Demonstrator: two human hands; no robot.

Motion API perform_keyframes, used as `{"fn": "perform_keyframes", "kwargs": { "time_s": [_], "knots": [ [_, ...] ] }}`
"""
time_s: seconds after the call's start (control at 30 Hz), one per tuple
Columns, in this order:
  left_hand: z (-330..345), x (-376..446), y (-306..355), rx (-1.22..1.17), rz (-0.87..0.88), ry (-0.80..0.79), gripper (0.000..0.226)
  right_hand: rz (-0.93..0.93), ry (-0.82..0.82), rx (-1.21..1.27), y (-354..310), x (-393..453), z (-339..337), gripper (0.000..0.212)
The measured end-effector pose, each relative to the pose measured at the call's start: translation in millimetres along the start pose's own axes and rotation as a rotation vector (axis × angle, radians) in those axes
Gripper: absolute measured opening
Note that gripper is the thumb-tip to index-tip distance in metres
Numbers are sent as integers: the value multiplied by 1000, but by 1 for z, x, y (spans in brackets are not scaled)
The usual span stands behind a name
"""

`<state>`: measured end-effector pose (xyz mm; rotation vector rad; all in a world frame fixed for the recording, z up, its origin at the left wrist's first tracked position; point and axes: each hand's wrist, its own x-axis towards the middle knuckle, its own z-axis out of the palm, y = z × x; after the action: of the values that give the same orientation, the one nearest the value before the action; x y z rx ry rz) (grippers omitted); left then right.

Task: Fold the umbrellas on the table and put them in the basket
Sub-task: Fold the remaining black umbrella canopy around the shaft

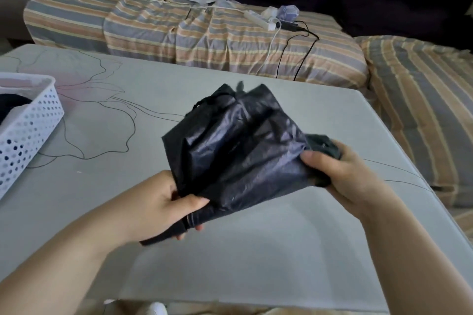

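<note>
Black canopy: the black umbrella (238, 146) hung above the table (256, 250), collapsed but loose, its fabric fanned out in crumpled panels.
Left hand: the left hand (163, 208) curled round the near end of the bundle, thumb over the fabric, fingers wrapped beneath a dark rod-like end.
Right hand: the right hand (340, 174) pinched the canopy's right edge, thumb on top, fingers curled round a bunched dark part.
Long axis: it ran from the left hand's near end away and slightly right, toward the striped sofa (194, 41); the far tip pointed away from the person.
Technique, my call: gather the panels flat one way, wrap them tight round the shaft, then fasten.
Basket: the white perforated basket (30, 123) sat at the table's left edge, something dark already inside.
</note>
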<state>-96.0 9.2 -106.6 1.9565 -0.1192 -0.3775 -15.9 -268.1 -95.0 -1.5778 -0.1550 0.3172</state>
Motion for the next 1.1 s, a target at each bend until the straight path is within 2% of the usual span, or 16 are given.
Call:
{"fn": "perform_keyframes", "kwargs": {
  "time_s": [0.03,0.1,0.17,0.27,0.33,0.47,0.57,0.63,0.73,0.87,0.97,1.1],
  "knots": [
    [-5,1,-6,133,11,16,44,15,-41,-133,4,-2,0,50],
    [-12,5,-20,367,47,52,61,78,-124,-327,12,-5,3,47],
    [-13,11,-30,534,62,77,57,123,-116,-465,23,-3,8,46],
    [-10,20,-38,646,23,162,46,104,11,-499,41,3,19,26],
    [-7,26,-45,644,-30,226,51,90,49,-464,53,6,25,17],
    [1,35,-67,507,-69,286,35,124,103,-476,69,9,37,19],
    [11,37,-65,500,-90,436,33,110,159,-539,69,7,44,17],
    [18,38,-60,479,-155,548,42,116,183,-615,69,5,48,16],
    [25,40,-59,446,-253,638,51,117,247,-712,71,0,54,25],
    [34,42,-63,483,-275,741,55,82,365,-684,78,-2,65,37],
    [43,41,-63,552,-259,823,50,78,411,-682,82,-1,71,48],
    [45,41,-61,515,-278,868,40,73,456,-713,85,2,77,50]
  ]
}}
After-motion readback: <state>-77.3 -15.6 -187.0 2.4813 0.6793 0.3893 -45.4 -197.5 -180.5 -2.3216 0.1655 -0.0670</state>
